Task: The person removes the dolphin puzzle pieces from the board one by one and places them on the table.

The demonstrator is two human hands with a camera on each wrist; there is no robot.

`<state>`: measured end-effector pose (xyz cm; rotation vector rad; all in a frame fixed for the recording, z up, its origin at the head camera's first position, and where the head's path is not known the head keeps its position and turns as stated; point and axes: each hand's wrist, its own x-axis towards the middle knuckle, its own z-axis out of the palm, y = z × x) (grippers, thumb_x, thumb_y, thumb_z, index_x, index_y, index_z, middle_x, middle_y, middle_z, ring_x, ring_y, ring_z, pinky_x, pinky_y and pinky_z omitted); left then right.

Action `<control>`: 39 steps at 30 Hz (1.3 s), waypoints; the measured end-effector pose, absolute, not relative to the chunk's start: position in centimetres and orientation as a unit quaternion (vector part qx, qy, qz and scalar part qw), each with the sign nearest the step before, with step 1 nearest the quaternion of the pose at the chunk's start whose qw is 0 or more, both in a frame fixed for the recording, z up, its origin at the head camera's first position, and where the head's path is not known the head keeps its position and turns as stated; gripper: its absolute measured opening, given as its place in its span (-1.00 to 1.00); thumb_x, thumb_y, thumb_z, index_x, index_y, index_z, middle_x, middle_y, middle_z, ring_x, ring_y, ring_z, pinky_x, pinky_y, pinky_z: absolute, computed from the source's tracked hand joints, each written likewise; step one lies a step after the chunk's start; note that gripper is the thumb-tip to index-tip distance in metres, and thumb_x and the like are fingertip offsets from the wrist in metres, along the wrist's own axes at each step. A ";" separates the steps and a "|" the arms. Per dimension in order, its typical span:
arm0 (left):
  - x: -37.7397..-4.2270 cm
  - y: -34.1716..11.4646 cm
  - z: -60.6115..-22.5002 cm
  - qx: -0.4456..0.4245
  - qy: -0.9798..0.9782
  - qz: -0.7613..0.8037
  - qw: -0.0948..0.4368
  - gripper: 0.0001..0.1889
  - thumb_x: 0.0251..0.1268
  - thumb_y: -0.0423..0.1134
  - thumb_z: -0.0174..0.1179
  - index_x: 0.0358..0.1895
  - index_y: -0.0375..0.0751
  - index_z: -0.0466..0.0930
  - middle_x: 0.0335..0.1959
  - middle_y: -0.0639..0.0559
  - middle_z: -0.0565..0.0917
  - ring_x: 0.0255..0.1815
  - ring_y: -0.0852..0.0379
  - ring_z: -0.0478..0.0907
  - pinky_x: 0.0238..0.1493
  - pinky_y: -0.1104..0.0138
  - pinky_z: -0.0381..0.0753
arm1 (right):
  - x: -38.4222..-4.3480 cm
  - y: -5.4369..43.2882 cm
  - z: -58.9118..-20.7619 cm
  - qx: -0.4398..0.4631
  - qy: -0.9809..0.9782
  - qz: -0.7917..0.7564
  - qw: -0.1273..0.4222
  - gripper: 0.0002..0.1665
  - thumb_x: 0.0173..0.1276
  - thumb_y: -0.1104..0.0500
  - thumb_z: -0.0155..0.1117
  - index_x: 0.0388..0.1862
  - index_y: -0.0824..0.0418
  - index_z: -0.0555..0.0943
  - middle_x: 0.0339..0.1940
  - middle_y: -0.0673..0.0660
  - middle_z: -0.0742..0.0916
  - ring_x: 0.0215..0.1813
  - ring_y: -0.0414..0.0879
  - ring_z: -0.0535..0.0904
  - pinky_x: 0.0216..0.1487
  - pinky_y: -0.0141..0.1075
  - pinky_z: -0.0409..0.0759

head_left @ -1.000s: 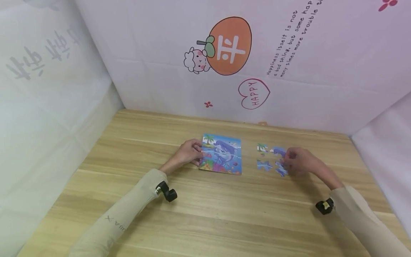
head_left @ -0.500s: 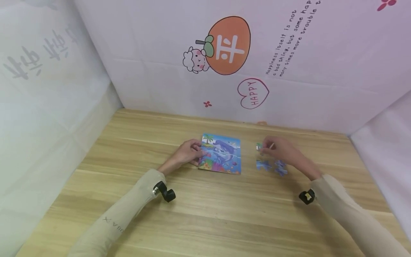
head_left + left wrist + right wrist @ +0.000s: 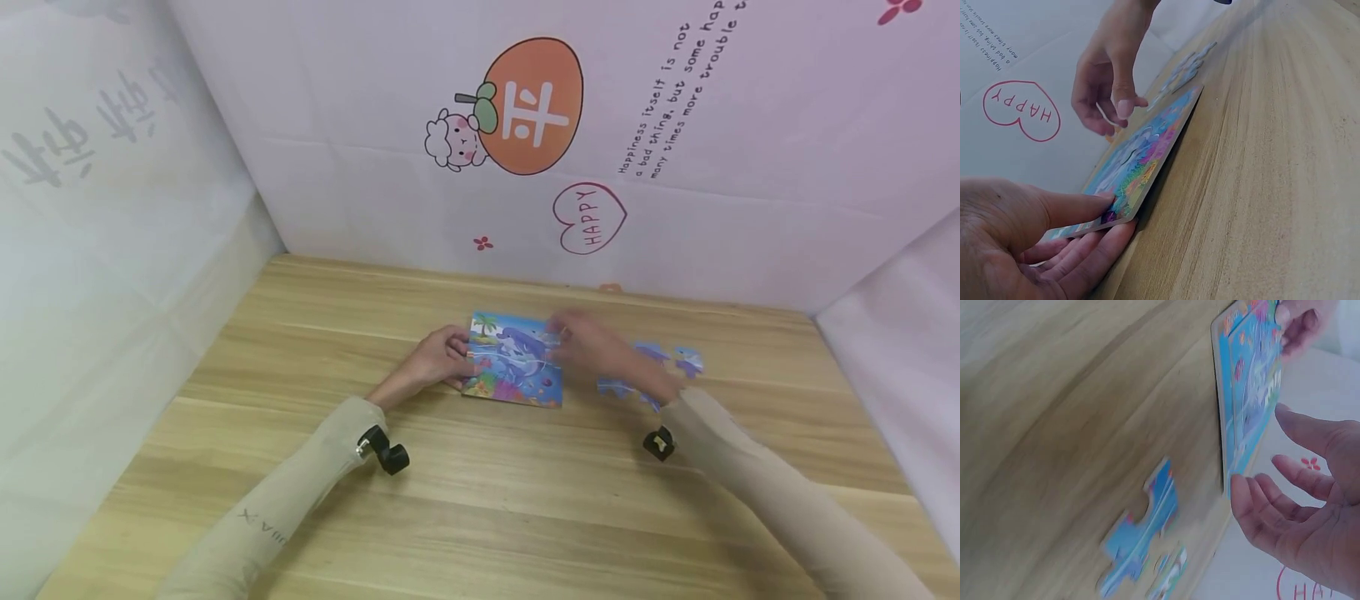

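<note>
A jigsaw puzzle board [image 3: 521, 371] with a dolphin and palm tree picture lies on the table. My left hand [image 3: 435, 357] pinches its left side; in the left wrist view, the thumb rests on the picture and the fingers are underneath. My right hand [image 3: 600, 350], blurred in the head view, is over the board's right edge. The right wrist view shows this right hand [image 3: 1316, 506] with loosely bent, spread fingers and nothing between them, right beside the board [image 3: 1225, 400]. Loose puzzle pieces [image 3: 688, 361] lie to the right, partly hidden by my right forearm.
Near the right wrist camera are a blue puzzle piece [image 3: 1160, 500] and a smaller one [image 3: 1171, 574]. The wooden table [image 3: 480, 500] is bounded by a printed white cloth [image 3: 360, 183] behind and cloth walls at both sides.
My right hand has moved left, from the loose pieces to the board's right edge. A piece now shows at the far right, where that hand was. My left hand keeps its place.
</note>
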<state>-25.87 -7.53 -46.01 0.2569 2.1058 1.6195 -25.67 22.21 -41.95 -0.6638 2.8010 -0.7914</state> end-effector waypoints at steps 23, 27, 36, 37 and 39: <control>-25.3 -7.3 -45.9 0.107 0.780 0.577 0.216 -0.30 0.28 -0.39 0.45 0.43 -0.46 0.33 0.08 -0.29 0.56 -0.21 0.06 0.59 -0.34 0.33 0.84 | -26.2 20.1 -42.6 -0.237 0.930 -0.245 0.140 -0.56 0.27 0.24 0.57 0.02 0.37 0.56 -0.04 0.27 0.64 0.06 0.15 0.56 0.20 0.04 0.67; -25.3 -7.4 -45.9 0.113 0.781 0.576 0.214 -0.30 0.30 -0.39 0.44 0.44 -0.47 0.32 0.09 -0.30 0.55 -0.20 0.06 0.59 -0.34 0.32 0.84 | -26.1 20.0 -42.6 -0.237 0.933 -0.239 0.129 -0.59 0.25 0.24 0.58 -0.06 0.34 0.56 -0.09 0.24 0.62 0.01 0.12 0.54 0.14 0.01 0.67; -25.3 -7.5 -46.1 0.119 0.781 0.576 0.211 -0.29 0.29 -0.39 0.44 0.44 -0.49 0.31 0.08 -0.30 0.54 -0.19 0.06 0.57 -0.33 0.32 0.84 | -25.4 19.9 -43.4 -0.268 0.932 -0.233 0.075 -0.61 0.24 0.27 0.57 -0.34 0.20 0.44 -0.35 0.11 0.52 -0.20 -0.01 0.42 -0.15 -0.17 0.55; -25.3 -7.4 -46.1 0.118 0.780 0.577 0.211 -0.29 0.29 -0.39 0.44 0.44 -0.49 0.31 0.08 -0.30 0.53 -0.18 0.06 0.57 -0.32 0.32 0.84 | -25.3 19.9 -43.5 -0.270 0.931 -0.235 0.073 -0.61 0.25 0.28 0.56 -0.36 0.19 0.42 -0.38 0.09 0.52 -0.23 -0.03 0.43 -0.18 -0.20 0.54; -25.2 -7.4 -46.0 0.117 0.780 0.578 0.210 -0.30 0.29 -0.39 0.44 0.43 -0.49 0.32 0.08 -0.29 0.53 -0.18 0.06 0.57 -0.32 0.33 0.84 | -25.0 20.0 -43.5 -0.271 0.928 -0.243 0.076 -0.62 0.30 0.29 0.52 -0.36 0.18 0.40 -0.41 0.07 0.53 -0.26 -0.05 0.45 -0.23 -0.24 0.54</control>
